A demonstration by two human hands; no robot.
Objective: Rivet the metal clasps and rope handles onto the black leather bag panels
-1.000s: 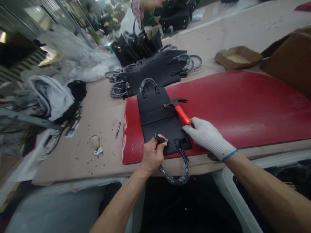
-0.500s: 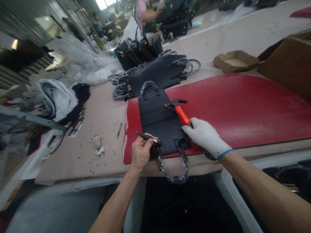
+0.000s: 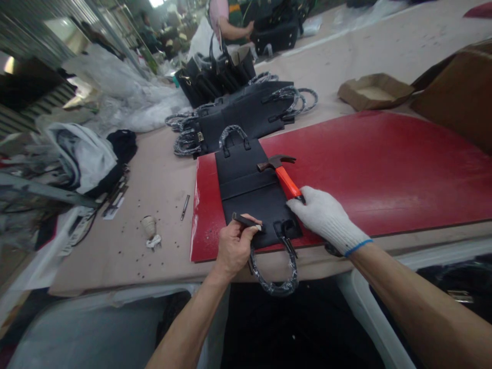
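Note:
A black leather bag panel (image 3: pixel 246 174) lies on a red board (image 3: pixel 365 169), one wrapped handle (image 3: pixel 277 288) hanging toward the table's front edge. My bare left hand (image 3: pixel 235 246) pinches a dark metal punch (image 3: pixel 245 220), tilted low over the panel near the handle's left end. My right hand (image 3: pixel 326 218), in a white glove, is closed round the orange grip of a claw hammer (image 3: pixel 287 181). The hammer's head is above the panel's right edge, apart from the punch.
More black panels with wrapped handles (image 3: pixel 242 118) lie behind, near black bags (image 3: pixel 215 77). A thin metal rod (image 3: pixel 185 207) and a thread spool (image 3: pixel 149 227) are at left. Cardboard (image 3: pixel 374 92) stands at back right. A person in pink (image 3: pixel 221 15) is beyond.
My left hand has moved right with the punch, nearer the handle's middle. The right hand and hammer have hardly moved. The view has shifted slightly.

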